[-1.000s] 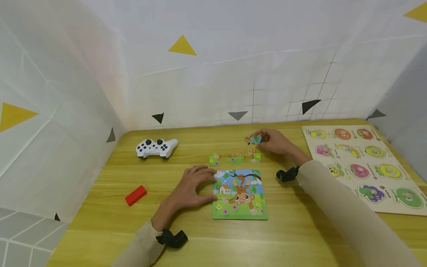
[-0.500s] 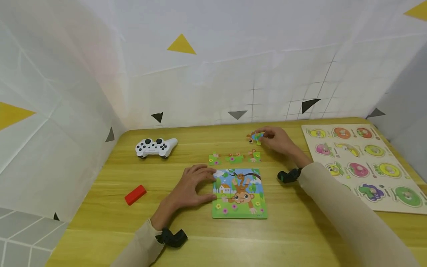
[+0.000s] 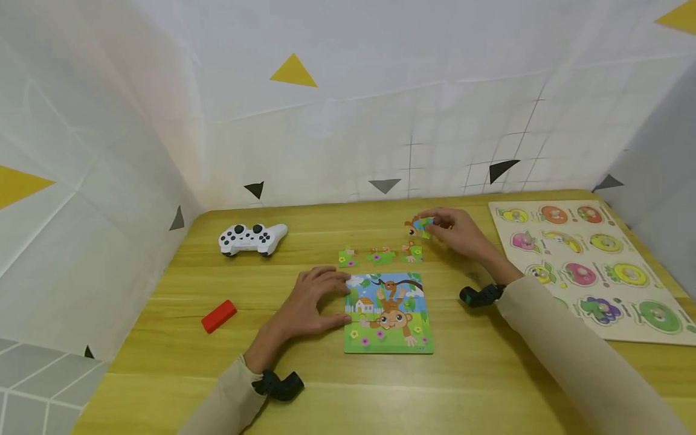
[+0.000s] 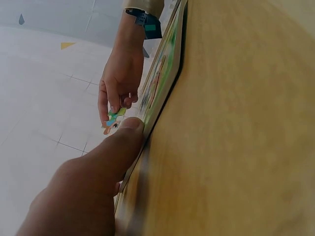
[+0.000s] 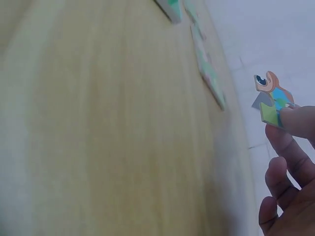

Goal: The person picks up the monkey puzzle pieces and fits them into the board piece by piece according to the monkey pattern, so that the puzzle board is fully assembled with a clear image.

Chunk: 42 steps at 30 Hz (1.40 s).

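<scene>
Between right thumb and fingers, my right hand (image 3: 457, 232) pinches a jigsaw piece (image 3: 418, 228) printed with a brown ear, an eye and blue and green patches. In the right wrist view that piece (image 5: 275, 98) is raised above the table. My left hand (image 3: 307, 305) rests at the left side of a square monkey jigsaw puzzle (image 3: 387, 348), fingertips and thumb right at its edge. The left wrist view has the thumb (image 4: 110, 147) against that edge. Just beyond the puzzle lie a left loose piece (image 3: 348, 258), a middle one (image 3: 382, 257) and a right one (image 3: 414, 253).
A white game controller (image 3: 251, 239) lies at the back left, and a red block (image 3: 219, 316) nearer on the left. To the right is a large wooden fruit puzzle board (image 3: 560, 290), partly behind the right sleeve. A white patterned sheet (image 3: 337, 145) stands behind the table.
The right hand has shifted slightly to the right with the jigsaw piece, which has turned a little. The left hand stays at the puzzle's edge.
</scene>
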Each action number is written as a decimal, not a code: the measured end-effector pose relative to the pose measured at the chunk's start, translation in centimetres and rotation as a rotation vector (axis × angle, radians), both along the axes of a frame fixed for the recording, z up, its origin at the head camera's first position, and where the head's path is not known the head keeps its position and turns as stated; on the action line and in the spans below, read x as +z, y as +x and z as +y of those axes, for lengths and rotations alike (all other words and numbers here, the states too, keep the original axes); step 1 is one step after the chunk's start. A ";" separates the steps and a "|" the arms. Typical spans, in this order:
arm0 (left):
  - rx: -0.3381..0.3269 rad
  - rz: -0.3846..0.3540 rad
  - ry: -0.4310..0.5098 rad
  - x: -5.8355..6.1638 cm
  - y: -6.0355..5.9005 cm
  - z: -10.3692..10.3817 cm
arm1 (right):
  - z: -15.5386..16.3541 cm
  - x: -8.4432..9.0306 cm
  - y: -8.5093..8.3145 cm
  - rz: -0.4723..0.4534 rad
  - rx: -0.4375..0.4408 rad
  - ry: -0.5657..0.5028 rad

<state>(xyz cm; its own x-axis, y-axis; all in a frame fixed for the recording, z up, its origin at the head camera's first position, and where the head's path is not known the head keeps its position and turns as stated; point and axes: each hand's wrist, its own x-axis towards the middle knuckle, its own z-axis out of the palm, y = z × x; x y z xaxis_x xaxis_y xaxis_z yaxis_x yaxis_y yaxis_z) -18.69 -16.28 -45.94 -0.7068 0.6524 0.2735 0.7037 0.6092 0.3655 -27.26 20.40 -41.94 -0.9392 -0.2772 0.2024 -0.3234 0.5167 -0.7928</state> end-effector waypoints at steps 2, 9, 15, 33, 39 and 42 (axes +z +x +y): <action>0.000 0.001 -0.002 0.0 0.0 0.0 | -0.2 0.8 0.8 0.002 0.011 -0.021; -0.005 -0.007 0.004 0.2 0.0 0.0 | -0.2 0.6 1.5 -0.015 0.022 -0.021; -0.005 -0.014 0.003 0.4 0.0 0.1 | -0.7 1.1 3.0 -0.033 0.071 -0.060; 0.000 -0.019 0.005 0.1 0.1 0.0 | -2.2 2.9 8.4 -0.031 0.143 -0.075; 0.000 -0.013 0.003 0.0 0.0 0.0 | -2.2 1.3 8.7 -0.033 0.190 -0.092; -0.002 -0.009 0.007 -0.1 0.0 0.0 | -2.0 0.0 8.5 -0.023 0.206 -0.103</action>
<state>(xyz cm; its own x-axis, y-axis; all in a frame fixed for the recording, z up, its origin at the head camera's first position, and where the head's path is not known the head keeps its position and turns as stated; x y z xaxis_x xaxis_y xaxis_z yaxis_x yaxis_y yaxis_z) -18.65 -16.24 -46.00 -0.7078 0.6523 0.2714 0.7018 0.6051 0.3759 -18.81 18.43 -41.98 -0.8698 -0.4423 0.2189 -0.3950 0.3581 -0.8460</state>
